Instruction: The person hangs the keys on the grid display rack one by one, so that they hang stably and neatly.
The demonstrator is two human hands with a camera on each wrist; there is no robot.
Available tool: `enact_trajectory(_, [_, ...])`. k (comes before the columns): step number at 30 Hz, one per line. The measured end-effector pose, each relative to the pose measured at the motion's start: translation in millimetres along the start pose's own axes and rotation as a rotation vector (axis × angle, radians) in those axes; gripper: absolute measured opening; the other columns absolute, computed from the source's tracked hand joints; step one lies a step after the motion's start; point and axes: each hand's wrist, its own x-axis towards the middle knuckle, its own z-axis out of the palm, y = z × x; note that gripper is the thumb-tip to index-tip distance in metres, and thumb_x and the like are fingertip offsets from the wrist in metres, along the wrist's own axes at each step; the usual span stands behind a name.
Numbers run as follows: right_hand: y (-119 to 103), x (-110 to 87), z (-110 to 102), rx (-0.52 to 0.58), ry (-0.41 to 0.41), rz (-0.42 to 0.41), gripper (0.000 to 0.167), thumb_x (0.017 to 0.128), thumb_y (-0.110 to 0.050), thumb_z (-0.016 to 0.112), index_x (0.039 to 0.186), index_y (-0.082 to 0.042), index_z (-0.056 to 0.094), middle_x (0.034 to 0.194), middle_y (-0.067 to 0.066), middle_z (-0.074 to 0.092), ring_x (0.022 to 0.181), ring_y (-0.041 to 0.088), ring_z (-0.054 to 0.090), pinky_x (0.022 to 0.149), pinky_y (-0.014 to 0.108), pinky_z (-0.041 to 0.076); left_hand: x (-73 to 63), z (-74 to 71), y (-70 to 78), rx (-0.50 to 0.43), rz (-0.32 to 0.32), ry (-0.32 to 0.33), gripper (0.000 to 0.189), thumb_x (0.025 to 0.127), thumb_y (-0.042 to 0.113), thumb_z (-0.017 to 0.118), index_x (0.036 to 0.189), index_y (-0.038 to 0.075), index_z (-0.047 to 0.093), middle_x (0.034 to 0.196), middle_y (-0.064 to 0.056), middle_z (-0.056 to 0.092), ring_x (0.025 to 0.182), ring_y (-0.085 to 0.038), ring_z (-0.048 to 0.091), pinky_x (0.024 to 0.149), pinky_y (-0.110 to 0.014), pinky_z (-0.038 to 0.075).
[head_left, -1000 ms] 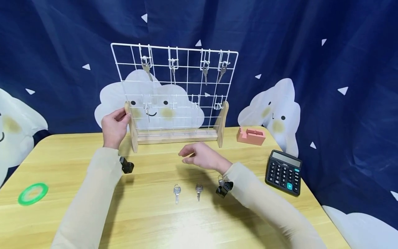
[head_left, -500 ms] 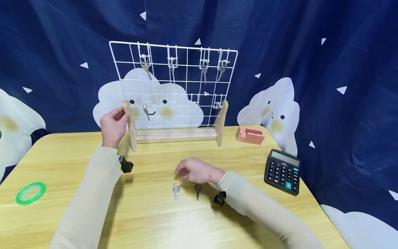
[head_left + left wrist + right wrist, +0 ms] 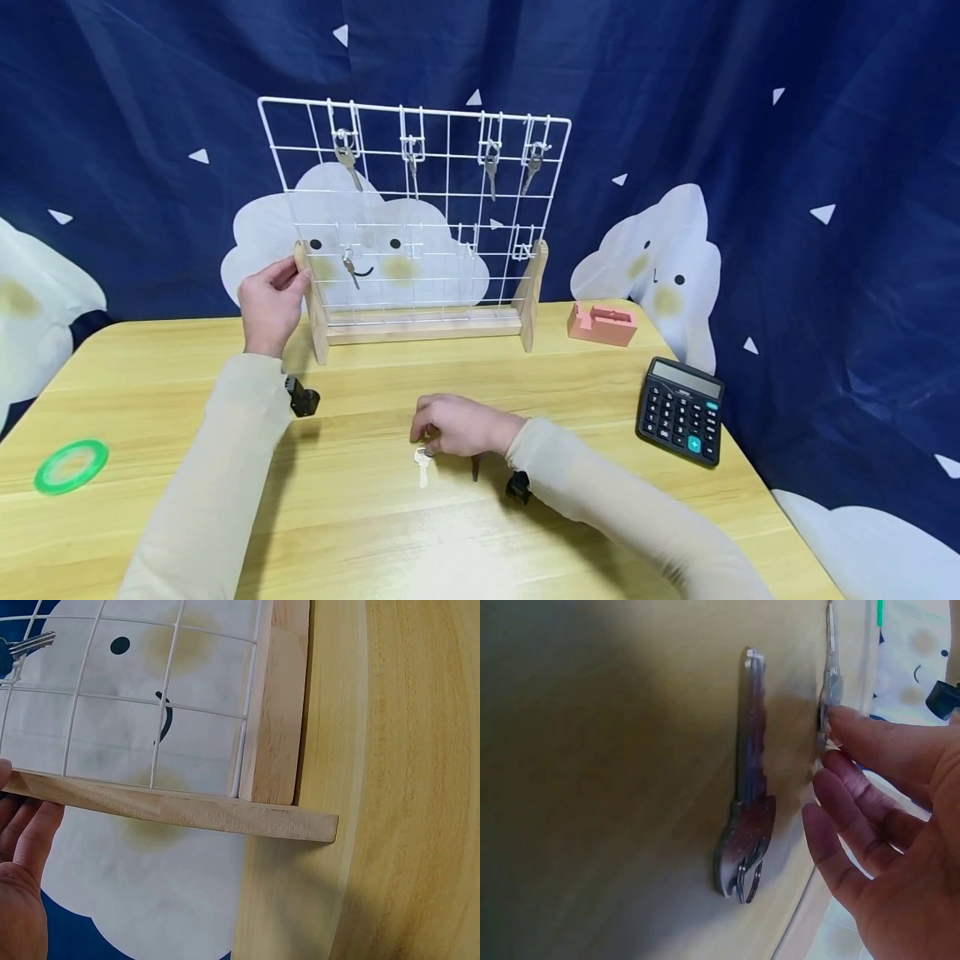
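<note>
Moved since the earlier frame: bare right hand (image 3: 461,425), brought down from above the table to the left of the loose keys. Its thumb and index finger are close together at the wire ring of a silver metal key (image 3: 422,470); whether they are clamped on the ring cannot be told. That key lies flat on the light wood-grain table (image 3: 352,533). Second silver metal key with ring (image 3: 746,795): on the table just beside, partly covered by the right hand in the head view.
Bare left hand (image 3: 270,307): clamped, thumb and fingers, on the pale wooden upright (image 3: 172,811) at the left of a white wire-grid rack with wooden base (image 3: 423,333).
On the rack: four metal keys (image 3: 491,171) in the upper row; one small metal key (image 3: 350,268) lower left.
Also: pink block-shaped holder (image 3: 602,326); black desk calculator (image 3: 678,412), near the right edge; flat green ring (image 3: 45,480), far left; navy cloud-print curtain (image 3: 675,100) behind
</note>
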Motion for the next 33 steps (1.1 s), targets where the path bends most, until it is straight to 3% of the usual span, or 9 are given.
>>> enact_trajectory(9, [2.9, -1.2, 2.1, 0.107, -0.002, 0.029, 0.010, 0.087, -0.004, 0.074, 0.089, -0.013, 0.072, 0.086, -0.011, 0.059, 0.080, 0.000, 0.055, 0.076, 0.009, 0.046, -2.0, -1.5, -0.2, 0.027, -0.007, -0.003, 0.035, 0.096, 0.013, 0.065, 0.128, 0.000, 0.064, 0.125, -0.018, 0.063, 0.114, -0.021, 0.062, 0.091, -0.023, 0.052])
enact_trajectory(16, [4.1, -4.5, -1.7, 0.214, 0.025, 0.055, 0.009, 0.088, -0.003, 0.073, 0.089, -0.012, 0.072, 0.084, -0.013, 0.065, 0.078, -0.002, 0.059, 0.075, 0.011, 0.049, -0.6, -1.4, -1.4, 0.021, -0.001, 0.004, 0.034, 0.095, 0.012, 0.067, 0.126, 0.000, 0.065, 0.124, -0.018, 0.063, 0.113, -0.021, 0.062, 0.090, -0.022, 0.052])
enact_trajectory(22, [5.0, -7.3, -8.1, 0.367, 0.110, 0.085, 0.004, 0.089, -0.006, 0.073, 0.092, -0.009, 0.073, 0.083, -0.008, 0.069, 0.077, 0.002, 0.061, 0.075, 0.017, 0.053, 0.7, -0.5, -2.2, 0.032, -0.009, 0.003, 0.035, 0.095, 0.013, 0.066, 0.127, 0.000, 0.065, 0.124, -0.017, 0.063, 0.114, -0.020, 0.062, 0.091, -0.023, 0.052])
enact_trajectory(33, [6.7, -14.9, -25.1, 0.376, 0.305, 0.093, 0.005, 0.089, -0.007, 0.072, 0.093, -0.007, 0.075, 0.089, -0.004, 0.071, 0.080, 0.005, 0.063, 0.076, 0.022, 0.054, 0.2, 0.2, -2.4, 0.011, -0.002, 0.009, 0.033, 0.094, 0.013, 0.067, 0.125, 0.000, 0.066, 0.123, -0.018, 0.064, 0.113, -0.020, 0.063, 0.090, -0.023, 0.052])
